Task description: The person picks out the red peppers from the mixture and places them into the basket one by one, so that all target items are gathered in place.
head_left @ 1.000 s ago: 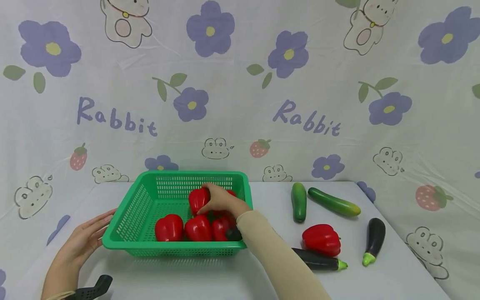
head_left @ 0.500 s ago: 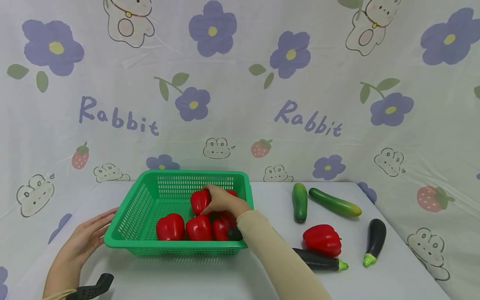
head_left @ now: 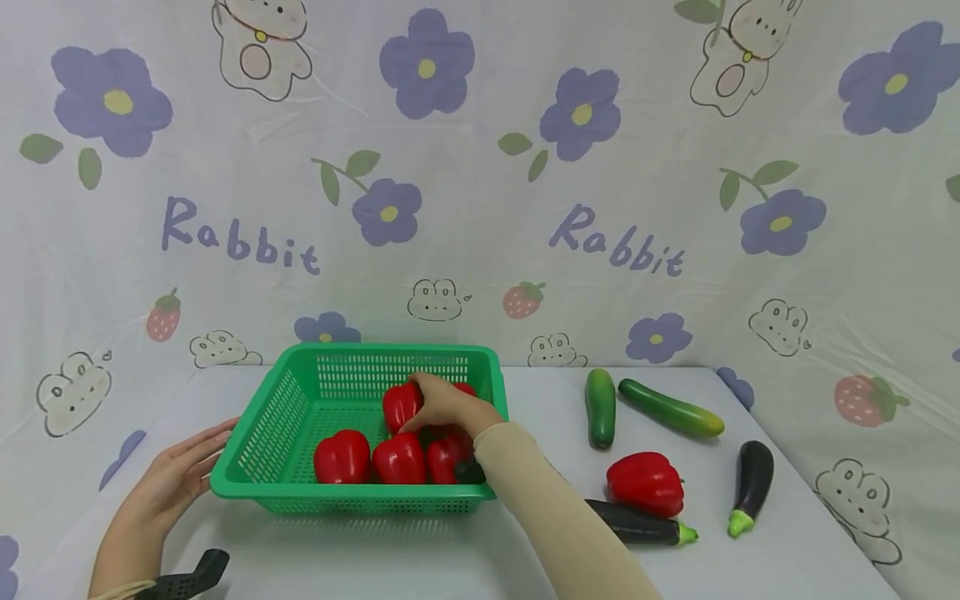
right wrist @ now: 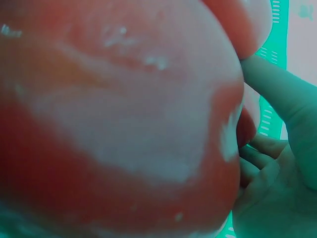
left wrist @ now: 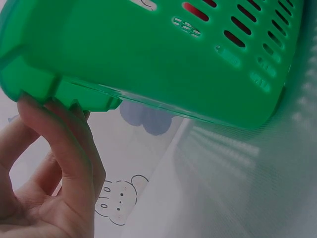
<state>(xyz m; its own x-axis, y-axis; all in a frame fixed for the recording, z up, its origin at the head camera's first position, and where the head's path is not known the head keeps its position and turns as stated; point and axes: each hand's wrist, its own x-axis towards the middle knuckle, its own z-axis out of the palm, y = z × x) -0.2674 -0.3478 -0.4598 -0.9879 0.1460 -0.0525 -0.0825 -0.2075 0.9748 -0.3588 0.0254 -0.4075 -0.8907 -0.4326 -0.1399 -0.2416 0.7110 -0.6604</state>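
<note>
A green plastic basket (head_left: 352, 490) stands on the white table with several red bell peppers in it. My right hand (head_left: 446, 406) reaches over its right side and grips a red bell pepper (head_left: 401, 406) between thumb and fingers. Two more bell peppers, one on the left (head_left: 342, 457) and one beside it (head_left: 399, 458), sit along the near wall. Up close in the right wrist view, a red pepper (right wrist: 124, 124) covers most of the picture. My left hand (left wrist: 59, 158) touches the basket's left rim (left wrist: 74, 94) with its fingertips and holds nothing else.
Right of the basket lie a green cucumber (head_left: 600, 408), a longer cucumber with a yellow tip (head_left: 670, 407), a red bell pepper (head_left: 646, 483), an eggplant (head_left: 641, 523) partly behind my right sleeve, and another eggplant (head_left: 752, 487). A printed curtain (head_left: 480, 208) hangs behind the table.
The head view has shifted slightly. Both hands keep their places, the right on the bell pepper and the left at the basket's rim.
</note>
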